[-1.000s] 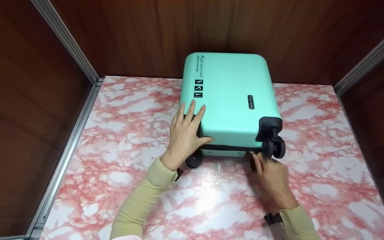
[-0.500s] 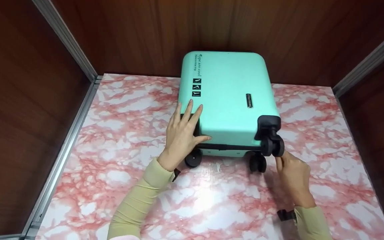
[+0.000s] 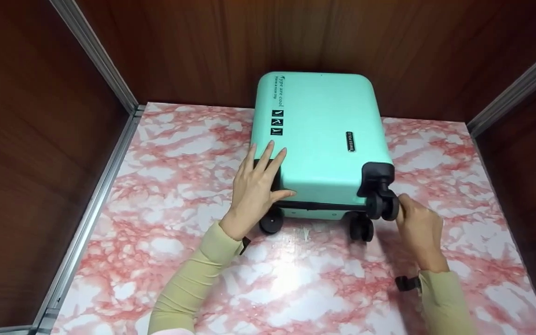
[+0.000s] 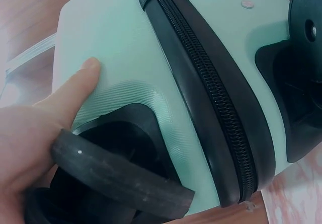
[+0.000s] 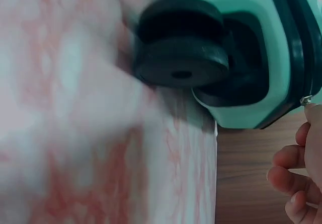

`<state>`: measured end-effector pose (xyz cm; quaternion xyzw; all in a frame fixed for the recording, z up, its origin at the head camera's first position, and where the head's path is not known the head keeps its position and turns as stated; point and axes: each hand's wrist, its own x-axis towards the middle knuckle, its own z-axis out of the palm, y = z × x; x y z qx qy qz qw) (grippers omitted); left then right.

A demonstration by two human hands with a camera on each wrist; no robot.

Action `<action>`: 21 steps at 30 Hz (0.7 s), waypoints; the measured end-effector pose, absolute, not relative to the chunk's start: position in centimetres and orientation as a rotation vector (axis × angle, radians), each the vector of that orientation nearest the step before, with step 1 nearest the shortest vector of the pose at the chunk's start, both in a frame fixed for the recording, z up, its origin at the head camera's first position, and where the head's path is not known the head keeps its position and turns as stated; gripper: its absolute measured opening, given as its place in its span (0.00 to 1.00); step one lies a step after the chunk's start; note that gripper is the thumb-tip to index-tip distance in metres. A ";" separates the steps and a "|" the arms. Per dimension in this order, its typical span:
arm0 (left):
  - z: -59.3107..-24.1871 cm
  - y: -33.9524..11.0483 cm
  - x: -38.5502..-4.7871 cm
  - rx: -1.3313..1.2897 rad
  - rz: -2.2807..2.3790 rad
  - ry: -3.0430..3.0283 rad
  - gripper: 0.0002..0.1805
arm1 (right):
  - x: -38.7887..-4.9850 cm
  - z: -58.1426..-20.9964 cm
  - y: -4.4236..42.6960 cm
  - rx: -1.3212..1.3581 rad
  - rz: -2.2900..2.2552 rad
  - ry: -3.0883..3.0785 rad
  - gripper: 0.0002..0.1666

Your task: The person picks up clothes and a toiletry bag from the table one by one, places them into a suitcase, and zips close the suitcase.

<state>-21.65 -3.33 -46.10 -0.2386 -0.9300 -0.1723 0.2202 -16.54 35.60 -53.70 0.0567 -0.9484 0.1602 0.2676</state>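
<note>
A mint-green hard-shell suitcase [image 3: 324, 125] lies flat, its wheeled end toward me. My left hand [image 3: 252, 186] rests spread on its near left corner, thumb on the end face beside a black wheel [image 4: 126, 173]. A black zipper [image 4: 216, 93] runs round the side, its teeth meshed along the wheeled end. At the near right corner, my right hand [image 3: 419, 228] pinches a small metal zipper pull [image 5: 306, 100] between thumb and fingers, past the right-hand wheels [image 3: 382, 204]. In the head view those wheels hide the pull and fingertips.
The suitcase lies on a pink-and-white marbled tabletop [image 3: 179, 186], close to the dark wooden back panel [image 3: 296, 37]. Wooden side panels with metal rails [image 3: 100, 195] stand left and right. A lower pair of wheels [image 3: 361, 227] touches or nearly touches the tabletop.
My right hand has moved rightward along the zipper, from the near end round to the right corner. The left hand and suitcase have stayed nearly where they were.
</note>
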 end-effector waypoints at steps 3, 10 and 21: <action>-46.1 -3.3 -21.7 -0.660 -0.472 -2.579 0.54 | -17.5 -53.3 35.9 0.139 0.461 -2.579 0.12; -46.2 -3.5 -21.7 -0.661 -0.501 -2.591 0.54 | -19.9 -53.0 36.1 0.116 0.532 -2.622 0.16; -46.3 -3.5 -21.8 -0.676 -0.535 -2.568 0.54 | -22.8 -52.9 36.3 0.065 0.644 -2.647 0.14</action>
